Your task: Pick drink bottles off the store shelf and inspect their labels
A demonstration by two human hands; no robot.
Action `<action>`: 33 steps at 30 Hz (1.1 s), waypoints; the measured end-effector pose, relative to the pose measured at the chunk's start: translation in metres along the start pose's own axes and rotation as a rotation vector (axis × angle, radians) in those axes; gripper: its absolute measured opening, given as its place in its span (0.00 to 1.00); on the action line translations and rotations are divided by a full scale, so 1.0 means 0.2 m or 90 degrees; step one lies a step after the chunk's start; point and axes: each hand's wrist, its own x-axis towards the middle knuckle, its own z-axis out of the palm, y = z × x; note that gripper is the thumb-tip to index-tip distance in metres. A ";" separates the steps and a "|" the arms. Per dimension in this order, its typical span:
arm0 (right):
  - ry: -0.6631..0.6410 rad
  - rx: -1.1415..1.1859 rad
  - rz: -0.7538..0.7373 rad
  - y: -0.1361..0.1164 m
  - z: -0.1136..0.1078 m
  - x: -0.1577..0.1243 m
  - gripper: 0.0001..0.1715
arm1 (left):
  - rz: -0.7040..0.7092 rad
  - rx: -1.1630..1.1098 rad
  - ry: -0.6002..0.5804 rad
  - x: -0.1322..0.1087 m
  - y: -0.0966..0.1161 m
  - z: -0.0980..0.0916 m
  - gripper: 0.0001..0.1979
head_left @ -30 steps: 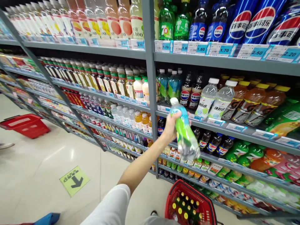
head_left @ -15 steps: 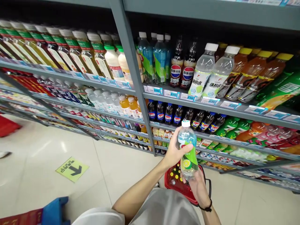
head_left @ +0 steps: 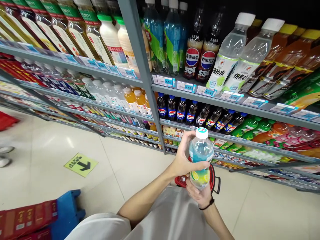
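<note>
A clear plastic drink bottle with a white cap stands nearly upright in front of me. Its label is blue, with yellow lemon slices low down. My left hand is closed round its upper half, thumb across the front. Round the base curl the fingers of my right hand, a dark band on that wrist. Behind and below the bottle, a red shopping basket is partly hidden by my hands.
Shelves of bottled drinks run across the front, cola bottles among them. A yellow arrow sign lies on the floor. Red boxes rest by a blue pallet at lower left. Someone's shoes show at far left.
Between my hands the bottle has turned, so the green label face has given way to a blue one with lemon slices. The upper shelf appears larger and higher in view.
</note>
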 end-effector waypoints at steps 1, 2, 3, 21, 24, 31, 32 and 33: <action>-0.026 0.006 0.017 0.01 -0.02 0.00 0.41 | -0.001 0.004 -0.004 0.00 0.01 0.00 0.44; -0.056 0.012 0.033 0.02 -0.03 0.00 0.39 | -0.007 0.006 -0.009 0.00 0.02 0.01 0.45; -0.092 0.020 0.042 0.03 -0.05 0.00 0.37 | -0.020 0.003 -0.015 0.00 0.02 0.02 0.45; 0.244 -0.230 -0.005 -0.06 0.08 -0.01 0.52 | -0.002 0.211 -0.025 -0.03 0.10 0.03 0.36; 0.214 -0.259 0.015 -0.04 0.06 -0.01 0.52 | -0.056 0.183 -0.029 -0.04 0.10 0.04 0.36; 0.263 -0.293 0.015 -0.04 0.08 0.00 0.47 | -0.033 0.188 -0.015 -0.05 0.08 0.05 0.37; 0.264 -0.287 0.019 -0.05 0.09 0.00 0.47 | -0.037 0.192 -0.009 -0.05 0.08 0.06 0.36; 0.264 -0.280 0.022 -0.05 0.09 0.00 0.47 | -0.040 0.194 -0.004 -0.05 0.08 0.06 0.35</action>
